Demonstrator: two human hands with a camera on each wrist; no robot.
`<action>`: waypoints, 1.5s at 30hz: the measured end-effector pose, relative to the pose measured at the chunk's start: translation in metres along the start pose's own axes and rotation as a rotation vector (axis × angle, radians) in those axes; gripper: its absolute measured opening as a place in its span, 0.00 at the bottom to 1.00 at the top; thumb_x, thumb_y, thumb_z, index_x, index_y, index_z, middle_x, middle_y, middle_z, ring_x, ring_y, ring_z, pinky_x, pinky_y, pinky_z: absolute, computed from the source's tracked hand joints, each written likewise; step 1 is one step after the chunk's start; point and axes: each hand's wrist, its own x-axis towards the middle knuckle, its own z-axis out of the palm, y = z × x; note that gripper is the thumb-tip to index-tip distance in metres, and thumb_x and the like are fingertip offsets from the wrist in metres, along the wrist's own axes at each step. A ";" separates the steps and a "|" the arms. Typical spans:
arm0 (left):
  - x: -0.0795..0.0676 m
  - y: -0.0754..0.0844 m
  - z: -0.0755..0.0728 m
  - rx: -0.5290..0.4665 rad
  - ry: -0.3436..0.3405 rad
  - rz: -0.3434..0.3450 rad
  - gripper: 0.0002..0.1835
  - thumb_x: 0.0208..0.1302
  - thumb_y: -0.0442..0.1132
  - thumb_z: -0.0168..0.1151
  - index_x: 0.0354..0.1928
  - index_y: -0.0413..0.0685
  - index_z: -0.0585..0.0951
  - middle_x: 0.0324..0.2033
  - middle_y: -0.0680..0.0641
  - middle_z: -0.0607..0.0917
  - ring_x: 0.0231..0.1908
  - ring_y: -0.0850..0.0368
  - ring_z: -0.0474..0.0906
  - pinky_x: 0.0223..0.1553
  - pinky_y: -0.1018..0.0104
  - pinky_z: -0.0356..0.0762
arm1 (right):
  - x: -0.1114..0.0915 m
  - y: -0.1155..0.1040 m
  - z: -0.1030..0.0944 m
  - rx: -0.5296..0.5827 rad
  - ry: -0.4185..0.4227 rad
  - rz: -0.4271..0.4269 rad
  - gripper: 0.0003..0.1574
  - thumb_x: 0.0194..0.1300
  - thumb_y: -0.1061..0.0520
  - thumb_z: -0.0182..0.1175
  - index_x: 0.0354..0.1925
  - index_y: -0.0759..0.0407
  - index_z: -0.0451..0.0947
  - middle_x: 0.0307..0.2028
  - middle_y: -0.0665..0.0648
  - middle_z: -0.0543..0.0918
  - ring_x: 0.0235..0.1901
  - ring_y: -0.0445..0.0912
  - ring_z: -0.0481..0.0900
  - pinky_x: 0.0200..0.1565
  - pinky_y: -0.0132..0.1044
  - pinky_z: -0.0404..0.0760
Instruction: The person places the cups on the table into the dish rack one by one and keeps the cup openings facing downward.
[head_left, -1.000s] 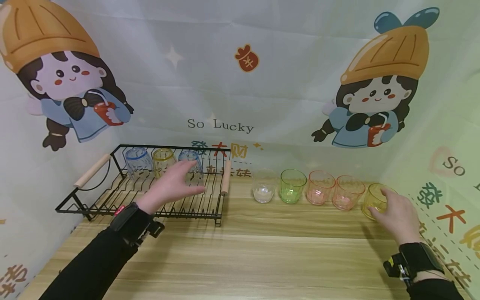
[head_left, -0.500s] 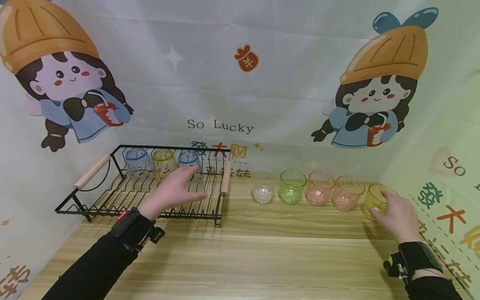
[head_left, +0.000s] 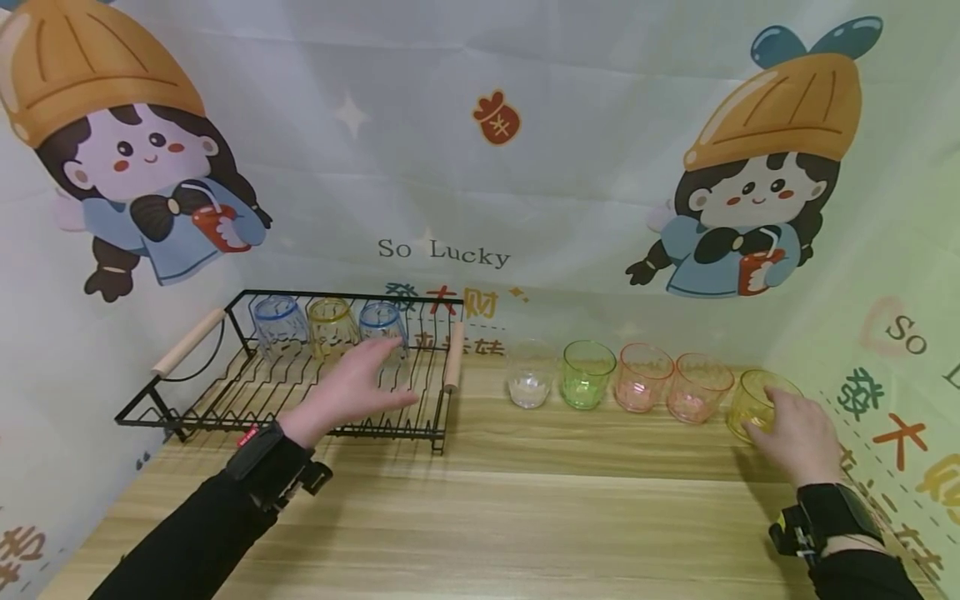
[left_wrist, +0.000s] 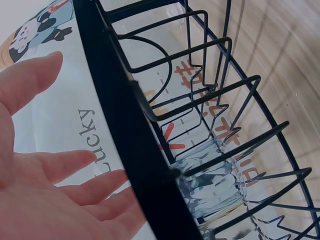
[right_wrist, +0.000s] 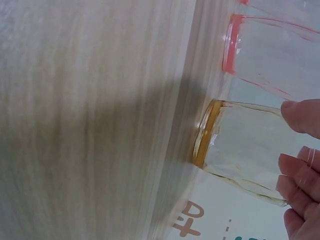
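Observation:
My left hand [head_left: 348,387] hovers above the black wire rack [head_left: 225,392], thumb and fingers spread with nothing between them. Just beyond its fingertips is a clear glass with a blue ring [head_left: 382,313]. A yellow-ringed glass [head_left: 332,325] and another blue-ringed glass [head_left: 281,329] stand beside it along the rack's back. In the left wrist view the rack's bar [left_wrist: 125,110] crosses in front of the fingers. At the far right my right hand [head_left: 802,433] holds a yellow glass [right_wrist: 245,145] near its rim, thumb on one side and fingers on the other. The glass stands upright on the table.
Left of the yellow glass stand two pink glasses [head_left: 699,392] [head_left: 642,382], a green glass [head_left: 587,379] and a colourless glass [head_left: 528,379] in a row. Wooden handles [head_left: 453,357] top the rack's ends. A printed cloth [head_left: 570,167] hangs behind the wooden table [head_left: 525,517].
My left hand has shifted very slightly to the right within the view, still spread above the rack. My right hand stays at the yellow glass. The head view has moved a little.

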 end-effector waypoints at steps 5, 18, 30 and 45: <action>-0.001 0.002 0.002 -0.006 0.005 -0.015 0.47 0.55 0.54 0.67 0.71 0.41 0.57 0.68 0.35 0.62 0.67 0.35 0.56 0.65 0.37 0.60 | 0.001 -0.001 -0.001 -0.007 0.002 -0.006 0.34 0.51 0.57 0.66 0.52 0.77 0.69 0.45 0.79 0.76 0.42 0.72 0.71 0.43 0.64 0.70; -0.004 0.004 0.005 0.008 0.018 0.002 0.48 0.54 0.54 0.68 0.71 0.40 0.58 0.67 0.35 0.63 0.66 0.35 0.59 0.64 0.37 0.60 | 0.005 0.003 0.004 -0.048 0.033 -0.056 0.15 0.53 0.65 0.61 0.41 0.73 0.77 0.31 0.71 0.81 0.32 0.65 0.76 0.34 0.57 0.73; -0.005 0.004 0.008 -0.012 0.022 0.002 0.47 0.54 0.54 0.68 0.70 0.41 0.59 0.67 0.35 0.64 0.66 0.36 0.59 0.64 0.37 0.61 | 0.001 0.000 0.004 -0.055 0.094 -0.086 0.05 0.53 0.67 0.63 0.32 0.69 0.80 0.25 0.68 0.82 0.24 0.62 0.76 0.28 0.57 0.74; -0.002 0.010 0.008 -0.040 0.033 0.022 0.48 0.54 0.55 0.67 0.71 0.41 0.58 0.68 0.35 0.62 0.67 0.37 0.57 0.66 0.39 0.59 | -0.013 0.002 0.002 -0.039 0.131 -0.078 0.07 0.50 0.69 0.63 0.32 0.69 0.80 0.26 0.69 0.83 0.25 0.63 0.76 0.29 0.57 0.73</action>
